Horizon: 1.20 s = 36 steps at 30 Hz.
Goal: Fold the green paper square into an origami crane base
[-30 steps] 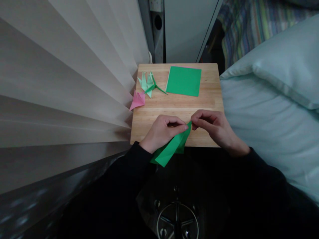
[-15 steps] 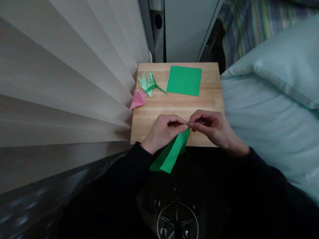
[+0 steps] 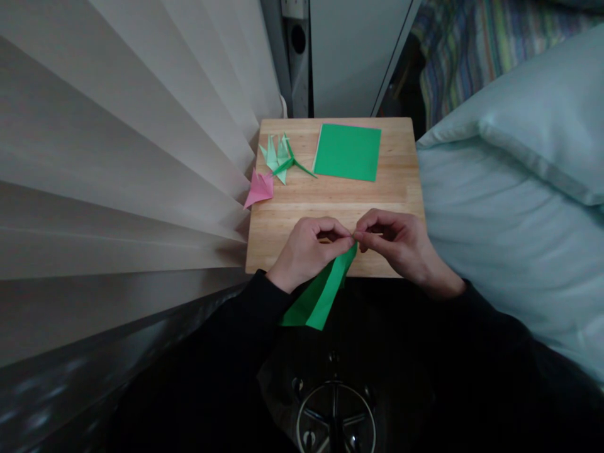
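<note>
A folded sheet of green origami paper (image 3: 325, 292) hangs from my fingertips over the near edge of the small wooden table (image 3: 401, 189). My left hand (image 3: 314, 246) pinches its upper edge between thumb and forefinger. Thumb and finger of my right hand (image 3: 399, 242) are closed on the same top corner, touching the left fingertips; the corner itself is mostly hidden there. Farther back lies a flat stack of square green paper (image 3: 348, 153). To its left are a dark green folded paper piece (image 3: 291, 161), a pale green paper crane (image 3: 274, 154) and a pink paper crane (image 3: 260, 187).
A pleated cream curtain (image 3: 165, 157) borders the table on the left. Pale bedding (image 3: 495, 207) lies along the right side. Behind the table stands a grey cabinet panel (image 3: 358, 56). A round chair base (image 3: 336, 415) shows on the dark floor below.
My right hand has shifted slightly left, closer against the left fingertips. The hanging paper has narrowed and turned a little; both hands keep their pinch.
</note>
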Available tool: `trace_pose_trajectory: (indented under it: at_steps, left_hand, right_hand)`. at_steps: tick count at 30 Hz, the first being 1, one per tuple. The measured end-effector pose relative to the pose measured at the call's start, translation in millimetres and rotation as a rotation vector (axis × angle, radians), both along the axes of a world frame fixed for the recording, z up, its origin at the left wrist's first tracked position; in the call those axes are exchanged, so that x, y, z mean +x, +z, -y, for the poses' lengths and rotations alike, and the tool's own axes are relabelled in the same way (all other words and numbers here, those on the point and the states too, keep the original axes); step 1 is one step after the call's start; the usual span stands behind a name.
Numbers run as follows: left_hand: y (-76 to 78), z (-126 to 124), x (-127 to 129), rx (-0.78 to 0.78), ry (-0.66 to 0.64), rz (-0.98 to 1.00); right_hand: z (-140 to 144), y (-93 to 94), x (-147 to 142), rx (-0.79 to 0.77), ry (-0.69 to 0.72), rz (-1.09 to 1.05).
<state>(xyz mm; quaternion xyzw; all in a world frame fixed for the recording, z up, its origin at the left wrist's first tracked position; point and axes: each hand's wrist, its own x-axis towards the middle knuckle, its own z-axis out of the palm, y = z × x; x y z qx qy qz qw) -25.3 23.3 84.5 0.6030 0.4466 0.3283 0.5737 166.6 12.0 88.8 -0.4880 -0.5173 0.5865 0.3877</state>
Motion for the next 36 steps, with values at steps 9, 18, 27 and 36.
trace_pose_trajectory:
  at_steps: [9, 18, 27, 36]
  left_hand:
    - [2.1, 1, 1, -0.052, 0.003, 0.037]
    - [-4.6, 1, 2, -0.17, 0.154, 0.131]
    - [-2.6, 3, 5, -0.298, 0.22, 0.275]
    - [-3.9, 3, 5, -0.283, 0.234, 0.236]
  right_hand:
    - [1, -3.0, -1, 0.018, -0.02, 0.012]
    - [1, -2.6, -3, -0.075, 0.04, 0.057]
    - [-1, -6.6, -1, -0.154, 0.191, 0.131]
    - [0, -11.9, -6, -0.228, 0.18, -0.089]
